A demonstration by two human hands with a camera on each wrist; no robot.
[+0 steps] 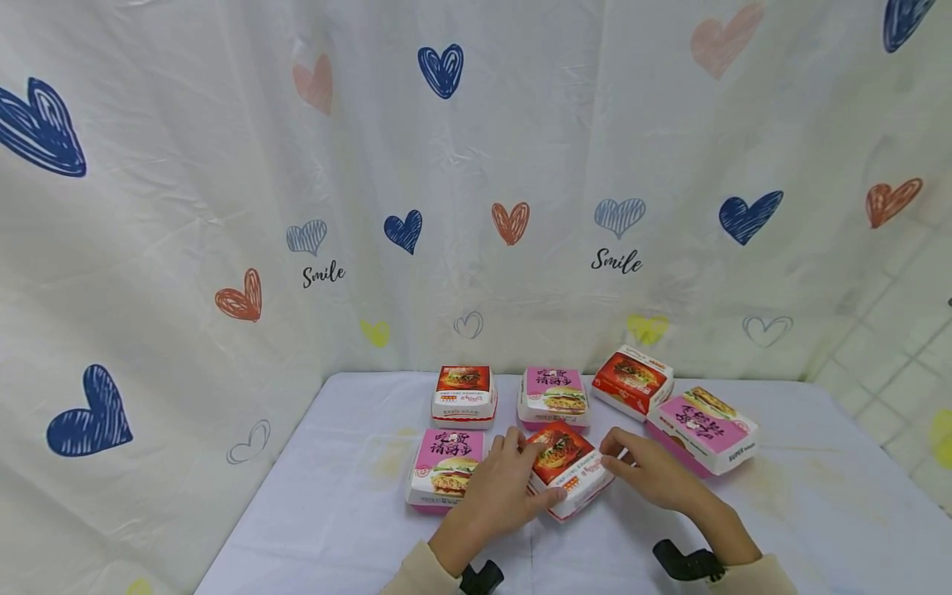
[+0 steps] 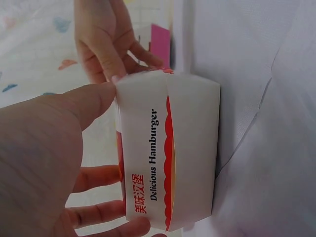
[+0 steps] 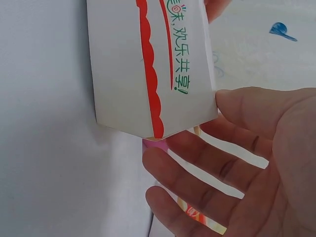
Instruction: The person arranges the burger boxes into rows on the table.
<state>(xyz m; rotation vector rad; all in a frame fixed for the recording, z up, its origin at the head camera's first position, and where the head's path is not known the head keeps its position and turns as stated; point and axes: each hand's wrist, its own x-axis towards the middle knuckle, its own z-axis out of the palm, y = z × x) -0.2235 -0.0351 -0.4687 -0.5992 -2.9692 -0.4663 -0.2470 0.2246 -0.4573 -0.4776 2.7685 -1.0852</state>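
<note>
On white-clothed worktop (image 1: pixel 312 512): scallop-edged card box (image 1: pixel 568 459), gripped by left fingers (image 1: pixel 513 440), pinched at corner by right fingers (image 3: pixel 185 178); close around, pink boxes (image 1: pixel 449 450), red boxes (image 1: pixel 464 390).

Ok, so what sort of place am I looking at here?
Probably a staged indoor tabletop work area: a heart-print sheet hangs as a backdrop behind a white cloth-covered table, with six hamburger boxes set out on it.

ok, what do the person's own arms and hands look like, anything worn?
Left hand and right hand: bare, no gloves visible. Cream left sleeve and right sleeve, plain where seen. Black, angular left wrist camera and right wrist camera; no markings or cables discernible.
</note>
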